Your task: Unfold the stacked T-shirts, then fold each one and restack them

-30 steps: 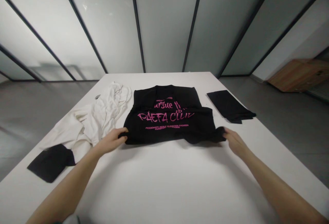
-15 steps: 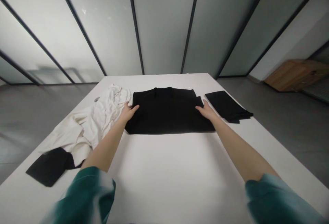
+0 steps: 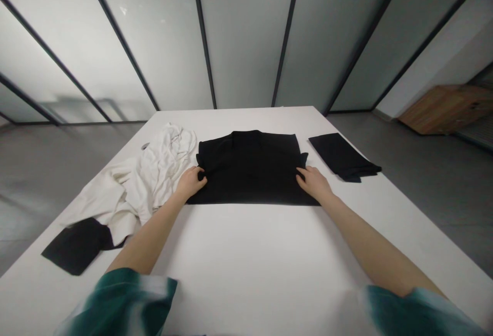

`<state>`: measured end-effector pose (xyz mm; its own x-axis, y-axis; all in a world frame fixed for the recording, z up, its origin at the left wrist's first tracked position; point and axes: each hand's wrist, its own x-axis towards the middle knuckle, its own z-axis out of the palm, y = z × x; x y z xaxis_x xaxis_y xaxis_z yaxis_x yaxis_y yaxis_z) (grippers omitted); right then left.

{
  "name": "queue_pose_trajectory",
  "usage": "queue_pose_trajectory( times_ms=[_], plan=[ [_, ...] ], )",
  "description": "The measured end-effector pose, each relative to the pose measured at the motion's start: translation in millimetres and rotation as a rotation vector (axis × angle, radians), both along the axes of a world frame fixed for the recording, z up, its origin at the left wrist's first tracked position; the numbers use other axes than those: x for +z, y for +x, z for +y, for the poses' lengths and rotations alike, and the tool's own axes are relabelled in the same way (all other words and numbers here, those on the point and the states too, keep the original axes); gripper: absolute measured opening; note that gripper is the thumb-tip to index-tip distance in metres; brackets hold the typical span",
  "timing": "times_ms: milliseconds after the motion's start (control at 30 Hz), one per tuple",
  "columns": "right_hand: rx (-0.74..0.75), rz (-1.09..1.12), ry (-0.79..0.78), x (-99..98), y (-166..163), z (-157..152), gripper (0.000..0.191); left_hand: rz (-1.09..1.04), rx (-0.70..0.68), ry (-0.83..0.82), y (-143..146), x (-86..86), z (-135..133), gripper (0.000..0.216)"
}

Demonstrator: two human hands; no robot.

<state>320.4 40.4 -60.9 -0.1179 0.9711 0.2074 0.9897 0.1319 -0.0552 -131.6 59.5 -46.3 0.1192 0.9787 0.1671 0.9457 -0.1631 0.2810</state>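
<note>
A black T-shirt (image 3: 248,169) lies spread on the white table in front of me, its neckline at the far side and its straight lower edge towards me. My left hand (image 3: 191,182) is closed at the shirt's left edge, thumb and fingers pinching the fabric. At the right edge my right hand (image 3: 313,183) pinches the cloth in the same way. A small flap of black fabric sticks out just beyond the right fingers. The fingertips are partly hidden against the dark cloth.
Left of the shirt lies a crumpled heap of white cloth (image 3: 142,179), with a black cloth piece (image 3: 79,246) at its near end. A folded black garment (image 3: 342,157) rests on the right. The white table (image 3: 246,259) stands before frosted glass panels; a wooden cabinet (image 3: 442,110) is beyond.
Both hands have moved nearer to me along the shirt's sides, and their fingers have closed on its edges. The side edges have shifted, with a flap now showing at the right.
</note>
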Motion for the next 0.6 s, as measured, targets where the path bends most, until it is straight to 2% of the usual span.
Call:
queue_pose_trajectory(
  times_ms=[133,233,333,433,533,600],
  plan=[
    [0.021,0.135,-0.01,4.7,9.6,-24.7,0.041,-0.088,-0.013,-0.082,-12.4,12.1,-19.3,0.034],
    [0.012,0.331,-0.001,8.0,19.0,-23.7,0.04,-0.232,0.069,-0.032,-19.4,22.2,-20.4,0.041],
    [-0.054,0.573,0.04,11.2,22.8,-3.1,0.04,-0.437,0.157,0.009,-18.5,28.8,-5.2,0.046],
    [-0.18,0.796,0.052,16.6,21.4,24.8,0.036,-0.662,0.235,-0.091,-12.9,30.4,19.1,0.042],
    [-0.315,0.884,0.026,25.3,21.1,43.7,0.023,-0.827,0.271,-0.228,-10.1,30.9,38.1,0.033],
    [-0.347,0.872,0.09,31.7,23.0,48.3,0.022,-0.869,0.26,-0.217,-11.7,33.5,43.8,0.032]
  ],
)
